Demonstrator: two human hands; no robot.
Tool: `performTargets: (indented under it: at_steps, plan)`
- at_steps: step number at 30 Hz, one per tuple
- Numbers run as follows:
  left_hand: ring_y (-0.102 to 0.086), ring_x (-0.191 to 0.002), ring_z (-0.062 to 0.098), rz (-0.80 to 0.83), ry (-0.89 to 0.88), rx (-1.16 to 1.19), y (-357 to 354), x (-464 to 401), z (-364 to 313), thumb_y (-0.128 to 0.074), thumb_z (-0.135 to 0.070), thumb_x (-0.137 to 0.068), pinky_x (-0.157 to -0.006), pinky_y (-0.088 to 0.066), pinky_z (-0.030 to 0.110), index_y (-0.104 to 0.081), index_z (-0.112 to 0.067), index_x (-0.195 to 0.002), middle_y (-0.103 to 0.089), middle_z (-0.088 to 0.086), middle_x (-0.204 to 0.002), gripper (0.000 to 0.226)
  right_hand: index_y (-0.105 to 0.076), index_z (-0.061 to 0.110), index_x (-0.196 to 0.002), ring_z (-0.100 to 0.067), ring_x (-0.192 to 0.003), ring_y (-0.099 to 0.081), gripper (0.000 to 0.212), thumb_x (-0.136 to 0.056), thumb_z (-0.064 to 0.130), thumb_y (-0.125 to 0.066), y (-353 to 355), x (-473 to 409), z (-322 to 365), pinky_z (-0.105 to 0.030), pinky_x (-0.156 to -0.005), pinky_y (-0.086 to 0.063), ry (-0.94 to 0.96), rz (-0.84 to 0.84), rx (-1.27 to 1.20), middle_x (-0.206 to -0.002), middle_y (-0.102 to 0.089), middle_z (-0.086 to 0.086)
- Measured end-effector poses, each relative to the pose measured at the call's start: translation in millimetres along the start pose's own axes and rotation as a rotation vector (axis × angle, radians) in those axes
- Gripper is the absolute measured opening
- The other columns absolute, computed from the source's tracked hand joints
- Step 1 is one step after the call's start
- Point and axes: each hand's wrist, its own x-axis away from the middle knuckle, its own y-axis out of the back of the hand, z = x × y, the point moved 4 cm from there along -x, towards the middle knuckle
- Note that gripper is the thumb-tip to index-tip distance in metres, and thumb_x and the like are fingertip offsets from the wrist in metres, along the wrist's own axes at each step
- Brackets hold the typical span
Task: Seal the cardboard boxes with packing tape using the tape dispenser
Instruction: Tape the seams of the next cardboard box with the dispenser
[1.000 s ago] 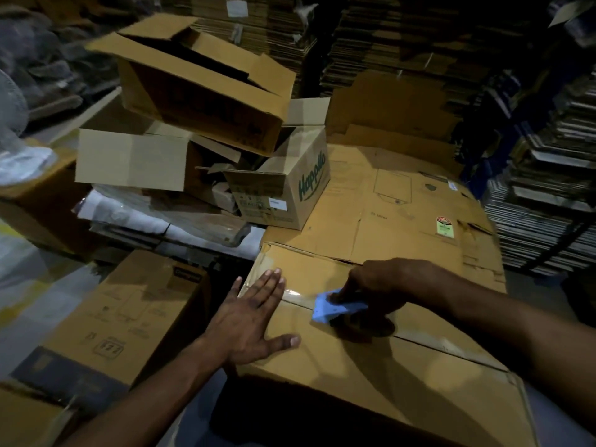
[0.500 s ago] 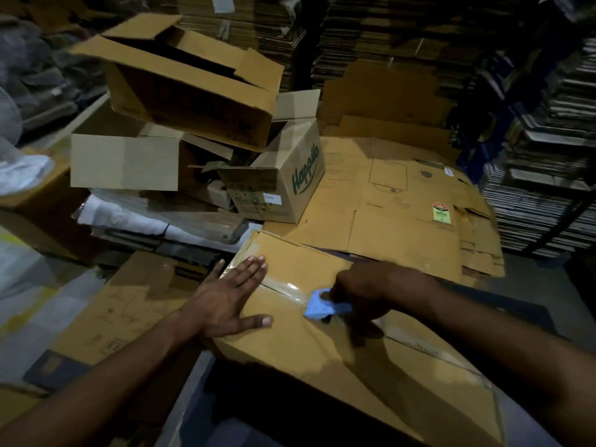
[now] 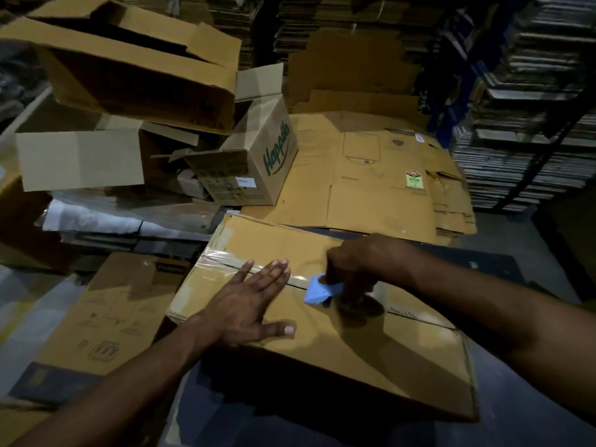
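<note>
The left hand [image 3: 248, 304] lies flat, fingers straight, on the cardboard box [image 3: 322, 337] at frame centre. At its 3 o'clock the right hand [image 3: 351, 269] grips the blue tape dispenser [image 3: 317, 290], pressed onto the taped seam [image 3: 225, 259].

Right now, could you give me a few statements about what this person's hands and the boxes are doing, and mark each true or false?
1. The left hand lies flat, fingers straight, on the box. True.
2. The right hand grips a blue tape dispenser at the box's centre seam. True.
3. The tape dispenser is red. False: it is blue.
4. Shiny tape already covers the seam's far left end. True.
5. The Happilo box sits on the box being sealed. False: it stands behind it, beside flattened cardboard.
</note>
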Motion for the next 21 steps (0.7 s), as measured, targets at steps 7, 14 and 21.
performTargets:
  at_steps: [7, 14, 21]
  plan:
    - [0.026, -0.155, 0.005, 0.053, 0.02, -0.02, 4, -1, -2, -0.011, -0.097, -0.085, -0.128, 0.007, 0.049, 0.016, -0.022, -0.165, 0.024, -0.005, -0.171, 0.113, -0.045, 0.042, -0.152, -0.004, -0.064, -0.062, 0.067, -0.092, 0.033, -0.075, -37, 27, -43, -0.025, -0.056, -0.046, -0.032, 0.021, -0.022, -0.081, -0.06, 0.015]
    - [0.031, -0.155, 0.016, 0.104, -0.025, 0.023, 9, -39, -89, -0.012, -0.103, -0.078, -0.125, 0.015, 0.055, 0.017, -0.013, -0.164, 0.028, 0.004, -0.169, 0.128, -0.051, 0.041, -0.146, -0.022, -0.098, -0.064, 0.052, -0.097, 0.043, -0.066, -47, 28, -41, -0.031, -0.06, -0.044, -0.027, -0.066, 0.071, -0.128, -0.062, 0.001]
    - [0.028, -0.155, 0.007, 0.055, -0.069, 0.026, 5, -38, -82, -0.018, -0.101, -0.081, -0.129, 0.01, 0.04, 0.017, -0.02, -0.164, 0.03, -0.006, -0.169, 0.121, -0.062, 0.024, -0.131, -0.033, -0.111, -0.061, 0.035, -0.105, 0.045, -0.05, -56, 30, -29, -0.042, -0.081, -0.048, 0.019, -0.172, 0.092, -0.121, -0.061, -0.006]
